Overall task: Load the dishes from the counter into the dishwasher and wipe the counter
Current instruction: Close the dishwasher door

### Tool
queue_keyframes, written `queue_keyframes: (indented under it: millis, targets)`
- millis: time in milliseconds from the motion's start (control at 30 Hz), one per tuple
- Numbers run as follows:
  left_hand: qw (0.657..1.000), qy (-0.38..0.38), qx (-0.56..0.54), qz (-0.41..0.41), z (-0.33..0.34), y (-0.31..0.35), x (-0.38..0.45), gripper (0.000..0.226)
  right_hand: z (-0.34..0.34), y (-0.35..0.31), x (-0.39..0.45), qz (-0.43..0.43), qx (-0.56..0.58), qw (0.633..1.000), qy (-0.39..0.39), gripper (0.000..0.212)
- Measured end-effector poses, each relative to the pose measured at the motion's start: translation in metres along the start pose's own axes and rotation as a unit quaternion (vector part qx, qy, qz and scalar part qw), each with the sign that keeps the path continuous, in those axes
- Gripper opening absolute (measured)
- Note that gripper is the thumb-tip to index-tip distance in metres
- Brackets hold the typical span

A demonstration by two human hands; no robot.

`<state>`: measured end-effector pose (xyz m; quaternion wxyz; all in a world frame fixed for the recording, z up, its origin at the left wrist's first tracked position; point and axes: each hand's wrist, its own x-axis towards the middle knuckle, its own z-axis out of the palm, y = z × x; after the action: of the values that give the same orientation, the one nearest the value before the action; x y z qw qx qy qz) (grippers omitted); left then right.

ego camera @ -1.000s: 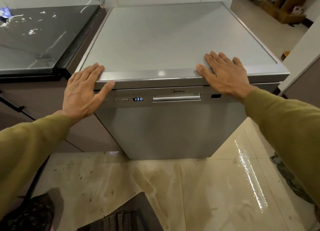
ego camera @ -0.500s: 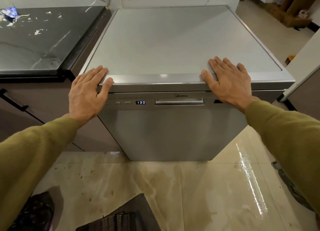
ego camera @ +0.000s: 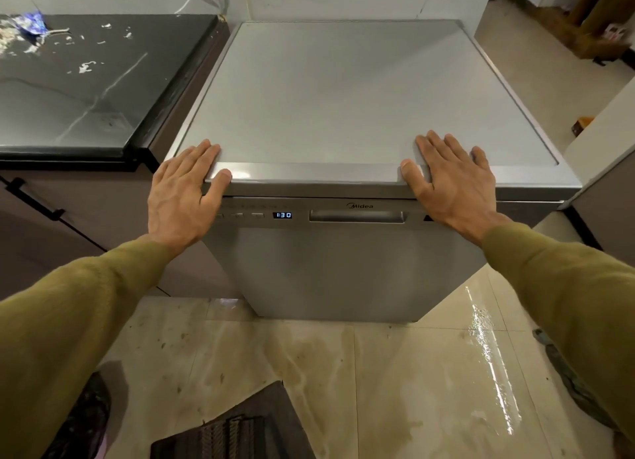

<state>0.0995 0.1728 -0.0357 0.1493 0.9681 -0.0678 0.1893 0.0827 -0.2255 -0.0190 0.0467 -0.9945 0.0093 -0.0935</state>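
both hands lie flat on the front edge of the dishwasher (ego camera: 343, 114), fingers straight and spread, holding nothing. the left hand (ego camera: 182, 197) rests on the front left corner with its thumb along the rim; the right hand (ego camera: 450, 180) rests near the front right corner, thumb on the same rim.

the dishwasher stands on the floor (ego camera: 378, 372) just beside the dark counter (ego camera: 86, 80), its door shut and facing the person, the display (ego camera: 282, 215) reading 1:30. it stands upright, and its front edge runs left to right across the view. the handle (ego camera: 355, 217) sits between the two hands, below the rim, untouched.

no dishes show on the counter, only pale scraps and smears near its far left. by my reckoning the loading is done and the machine set, so the wiping is what remains. the next move calls for lifting the hands off the top and finding a cloth, which i cannot see here, then working across the scraps on the counter. a wet streak shines on the floor to the right, so footing wants care.
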Motion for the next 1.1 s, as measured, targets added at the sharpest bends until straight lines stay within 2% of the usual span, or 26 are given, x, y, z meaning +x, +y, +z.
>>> queue_keyframes:
  millis: [400,600,867,1033,1100]
  targets:
    - [0.998,-0.064,-0.004,-0.023,-0.004,0.001,0.003,0.061,-0.005,0.0,-0.001,0.005,0.007,0.999,-0.034,0.077]
    - [0.993,-0.11,-0.013,-0.037,-0.014,0.005,0.004,0.065,-0.016,-0.003,0.0,0.012,0.022,0.996,-0.091,0.079]
    - [0.983,-0.169,-0.039,-0.067,-0.023,0.014,0.005,0.069,-0.03,-0.019,0.001,0.069,0.017,0.979,-0.191,0.073]
    - [0.98,-0.183,-0.053,-0.062,-0.027,0.015,0.006,0.068,-0.032,-0.023,0.0,0.079,0.014,0.976,-0.202,0.085]
    - [0.978,-0.189,-0.052,-0.067,-0.027,0.016,0.007,0.069,-0.032,-0.023,0.0,0.079,0.016,0.976,-0.203,0.083]
